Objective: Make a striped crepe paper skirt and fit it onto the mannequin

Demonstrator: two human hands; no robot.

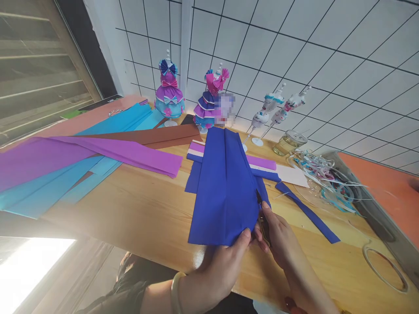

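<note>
A wide, folded sheet of dark blue crepe paper (212, 192) extends over the wooden table, its near edge lifted. My left hand (225, 266), with a bangle at the wrist, pinches the sheet's near right corner between thumb and fingers. My right hand (278, 233) is closed round a pair of scissors (264, 229). The dark blades lie at the right edge of the blue sheet, and my fingers partly cover the handles. Beneath the sheet are more blue paper and a striped stack of purple, white and blue strips (263, 163).
Purple crepe paper (147, 157), brown paper (163, 136) and light blue paper (121, 122) spread leftward. Dressed mini mannequins (169, 93) stand at the back, near bare ones (268, 109). A glass jar (290, 143), tangled ribbons (322, 174) and a narrow blue strip (309, 213) lie right.
</note>
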